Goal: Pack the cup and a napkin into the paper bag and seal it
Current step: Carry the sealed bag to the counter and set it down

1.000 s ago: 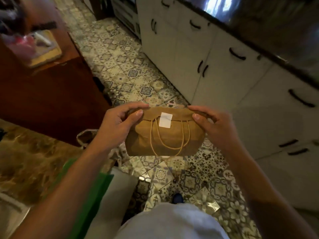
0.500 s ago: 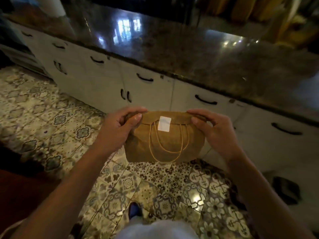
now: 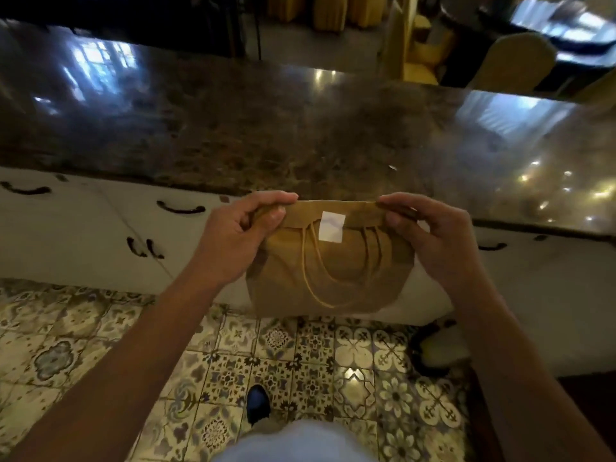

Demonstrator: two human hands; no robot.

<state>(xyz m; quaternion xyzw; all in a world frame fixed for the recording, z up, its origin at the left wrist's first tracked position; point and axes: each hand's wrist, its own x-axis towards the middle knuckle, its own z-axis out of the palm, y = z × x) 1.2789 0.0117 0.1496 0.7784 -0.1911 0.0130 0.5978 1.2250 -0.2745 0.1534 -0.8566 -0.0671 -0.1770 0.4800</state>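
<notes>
I hold a brown paper bag [image 3: 330, 278] in the air in front of me, above the tiled floor. Its top is folded over and a white sticker [image 3: 331, 227] lies across the fold. The string handles hang down its front. My left hand [image 3: 233, 241] pinches the left end of the folded top, and my right hand [image 3: 433, 238] pinches the right end. The cup and the napkin are not visible; what is inside the bag is hidden.
A dark polished stone counter [image 3: 300, 128] runs across just beyond the bag, with white cabinets [image 3: 100, 228] and dark handles below it. Patterned floor tiles [image 3: 300, 361] lie underfoot, my shoe [image 3: 257, 401] among them. Yellow-covered chairs [image 3: 513, 61] stand beyond the counter.
My view has swung from the floor and cabinets round to face the counter squarely. The bag stays held by both hands the same way, now close to the counter's edge.
</notes>
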